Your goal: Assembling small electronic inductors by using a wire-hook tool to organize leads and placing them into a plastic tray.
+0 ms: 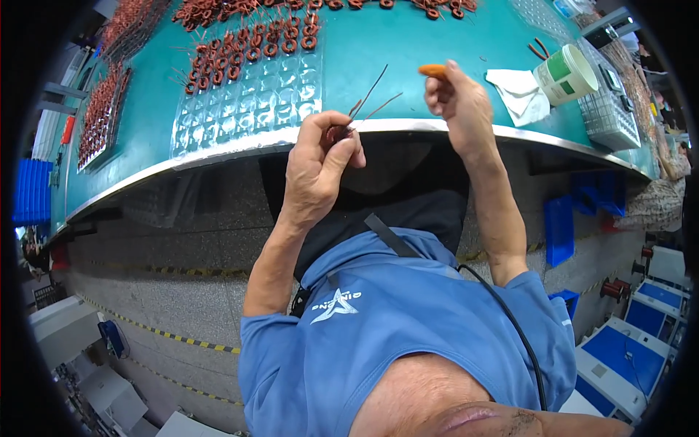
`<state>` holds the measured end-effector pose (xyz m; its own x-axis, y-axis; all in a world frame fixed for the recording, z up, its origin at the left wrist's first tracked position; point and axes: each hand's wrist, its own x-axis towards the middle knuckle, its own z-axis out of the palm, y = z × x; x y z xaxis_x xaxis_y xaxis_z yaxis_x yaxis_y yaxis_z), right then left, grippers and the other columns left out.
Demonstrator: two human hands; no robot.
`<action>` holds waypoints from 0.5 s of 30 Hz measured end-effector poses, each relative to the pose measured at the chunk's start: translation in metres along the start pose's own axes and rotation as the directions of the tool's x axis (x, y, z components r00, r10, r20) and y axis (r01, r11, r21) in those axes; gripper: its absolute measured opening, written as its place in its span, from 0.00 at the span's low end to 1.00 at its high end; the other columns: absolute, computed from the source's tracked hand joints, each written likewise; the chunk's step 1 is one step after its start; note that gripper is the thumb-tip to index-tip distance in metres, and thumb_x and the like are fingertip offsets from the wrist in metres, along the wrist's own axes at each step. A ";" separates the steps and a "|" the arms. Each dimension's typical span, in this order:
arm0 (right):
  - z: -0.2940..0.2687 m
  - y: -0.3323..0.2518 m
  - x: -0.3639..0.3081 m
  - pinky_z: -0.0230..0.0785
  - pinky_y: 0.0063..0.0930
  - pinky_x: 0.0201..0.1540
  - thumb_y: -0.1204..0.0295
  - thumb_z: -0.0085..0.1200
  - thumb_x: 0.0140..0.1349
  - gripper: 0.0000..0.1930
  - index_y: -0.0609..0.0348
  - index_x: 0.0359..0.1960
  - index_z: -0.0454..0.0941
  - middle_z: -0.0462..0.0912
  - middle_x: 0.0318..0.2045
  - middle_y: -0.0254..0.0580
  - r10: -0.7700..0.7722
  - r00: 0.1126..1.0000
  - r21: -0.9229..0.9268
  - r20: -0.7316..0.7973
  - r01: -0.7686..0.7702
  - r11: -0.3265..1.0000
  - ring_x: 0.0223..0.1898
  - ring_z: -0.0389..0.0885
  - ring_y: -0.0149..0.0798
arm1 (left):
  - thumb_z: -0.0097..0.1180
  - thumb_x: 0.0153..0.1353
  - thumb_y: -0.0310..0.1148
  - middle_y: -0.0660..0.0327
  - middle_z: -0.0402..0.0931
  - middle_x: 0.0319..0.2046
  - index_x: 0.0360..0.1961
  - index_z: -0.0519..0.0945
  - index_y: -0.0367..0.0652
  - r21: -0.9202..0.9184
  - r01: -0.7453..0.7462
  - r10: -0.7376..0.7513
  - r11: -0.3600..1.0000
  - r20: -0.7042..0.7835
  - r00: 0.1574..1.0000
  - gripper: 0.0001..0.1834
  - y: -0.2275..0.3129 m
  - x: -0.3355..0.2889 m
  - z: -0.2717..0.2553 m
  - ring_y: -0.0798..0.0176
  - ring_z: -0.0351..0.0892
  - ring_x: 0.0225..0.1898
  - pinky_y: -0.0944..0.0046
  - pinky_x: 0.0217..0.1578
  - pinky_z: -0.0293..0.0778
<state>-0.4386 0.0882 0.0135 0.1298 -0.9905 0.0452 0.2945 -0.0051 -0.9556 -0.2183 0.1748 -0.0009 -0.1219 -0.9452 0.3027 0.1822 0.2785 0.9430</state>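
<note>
My left hand (320, 164) is closed around a small dark red wire-wound ring coil (337, 134) at the table's front edge. Two long wire leads (375, 87) stick up and out to the right from the coil, which the fingers partly cover. To the right, above the table edge, my right hand (462, 105) is raised, apart from the coil. Between its thumb and fingers is a short orange tapered piece (433, 71) pointing left; whether it is a tool's handle cannot be made out.
A clear plastic tray (240, 124) holds rows of similar coils in its far part. More coils (218, 11) lie heaped at the back, and another loaded tray (104, 116) stands at left. On the right are a white cloth (518, 98), a paper cup (566, 75) and orange-handled pliers (539, 49).
</note>
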 end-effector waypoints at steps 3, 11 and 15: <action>0.006 -0.007 -0.014 0.74 0.23 0.42 0.60 0.53 0.67 0.22 0.62 0.56 0.72 0.80 0.46 0.44 -0.235 0.964 -0.158 0.122 0.253 0.955 0.46 0.79 0.36 | 0.51 0.66 0.25 0.60 0.73 0.30 0.51 0.66 0.35 -0.085 0.048 -0.044 0.995 0.053 0.998 0.14 0.004 0.002 -0.005 0.69 0.74 0.30 0.70 0.35 0.73; 0.022 -0.008 -0.022 0.73 0.27 0.30 0.68 0.64 0.56 0.14 0.62 0.40 0.80 0.81 0.34 0.42 -0.480 0.710 -0.555 0.515 0.703 0.445 0.29 0.79 0.34 | 0.46 0.70 0.45 0.60 0.73 0.22 0.50 0.70 0.35 -0.328 0.356 -0.273 0.875 0.273 0.922 0.21 0.012 0.008 -0.007 0.68 0.74 0.21 0.71 0.25 0.73; 0.018 -0.007 -0.028 0.70 0.27 0.24 0.70 0.62 0.58 0.09 0.64 0.33 0.82 0.81 0.23 0.42 -0.335 0.854 -0.624 0.399 0.520 0.583 0.21 0.78 0.33 | 0.44 0.72 0.43 0.63 0.73 0.22 0.51 0.70 0.36 -0.098 0.286 -0.267 0.953 0.172 0.948 0.19 0.002 0.009 0.002 0.72 0.72 0.21 0.73 0.24 0.71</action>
<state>-0.4272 0.1187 0.0239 0.3894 -0.7891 0.4750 -0.3519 -0.6041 -0.7150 -0.2208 0.1673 0.0044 -0.3318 -0.9415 0.0593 0.2345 -0.0214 0.9719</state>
